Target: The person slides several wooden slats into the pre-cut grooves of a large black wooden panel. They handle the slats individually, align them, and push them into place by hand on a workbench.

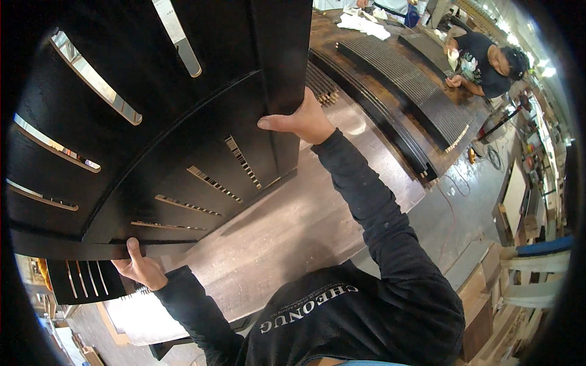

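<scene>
A large black panel [201, 137] with long radiating slots and a curved raised line stands tilted up over the left half of the view. My right hand [302, 121] grips its right edge, thumb lying on the front face and the fingers hidden behind. At the lower edge, my left hand [140, 267] holds the panel with its thumb on the near side; the other fingers are partly hidden underneath. Below and behind the panel lies a bare, light brownish worktable top [287, 229], on which light reflects.
Stacked curved black strips [403, 85] lie on a dark table at the far right, with white cloths [363, 25] behind. A person [488, 64] leans over that table. Another slotted black piece [85, 283] shows at lower left. Wooden pieces [473, 274] stand at right.
</scene>
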Demonstrator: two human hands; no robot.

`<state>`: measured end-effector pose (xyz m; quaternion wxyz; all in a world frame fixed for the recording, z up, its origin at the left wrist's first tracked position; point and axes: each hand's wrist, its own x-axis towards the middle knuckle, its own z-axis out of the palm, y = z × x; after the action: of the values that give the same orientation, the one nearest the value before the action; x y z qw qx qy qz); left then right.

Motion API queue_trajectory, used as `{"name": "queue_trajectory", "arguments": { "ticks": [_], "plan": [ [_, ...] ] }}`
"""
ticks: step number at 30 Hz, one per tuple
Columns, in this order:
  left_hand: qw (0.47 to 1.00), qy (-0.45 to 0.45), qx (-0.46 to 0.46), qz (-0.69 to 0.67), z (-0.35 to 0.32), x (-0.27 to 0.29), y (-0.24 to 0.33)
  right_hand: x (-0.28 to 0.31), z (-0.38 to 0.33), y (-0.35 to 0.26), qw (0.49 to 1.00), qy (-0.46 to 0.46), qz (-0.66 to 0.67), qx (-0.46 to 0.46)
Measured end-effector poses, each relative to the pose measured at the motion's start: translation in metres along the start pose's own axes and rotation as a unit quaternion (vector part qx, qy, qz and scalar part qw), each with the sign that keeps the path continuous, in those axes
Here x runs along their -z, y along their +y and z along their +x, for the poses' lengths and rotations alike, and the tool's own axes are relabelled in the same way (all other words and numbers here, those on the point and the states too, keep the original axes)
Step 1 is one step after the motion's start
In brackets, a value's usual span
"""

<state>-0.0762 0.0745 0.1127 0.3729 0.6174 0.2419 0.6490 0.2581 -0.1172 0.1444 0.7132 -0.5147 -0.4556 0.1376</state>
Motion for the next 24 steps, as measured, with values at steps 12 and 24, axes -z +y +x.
{"name": "queue_trajectory", "arguments": {
  "ticks": [12, 24],
  "plan": [
    [0.997, 0.013, 0.016, -0.076, 0.008, -0.009, 0.002, -0.012, -0.004, -0.002, 0.999, -0.011, -0.038, -0.024],
    [0.996, -0.059, -0.007, -0.060, 0.022, -0.021, 0.010, 0.012, -0.006, 0.027, 0.999, 0.034, 0.007, -0.015]
  ]
}}
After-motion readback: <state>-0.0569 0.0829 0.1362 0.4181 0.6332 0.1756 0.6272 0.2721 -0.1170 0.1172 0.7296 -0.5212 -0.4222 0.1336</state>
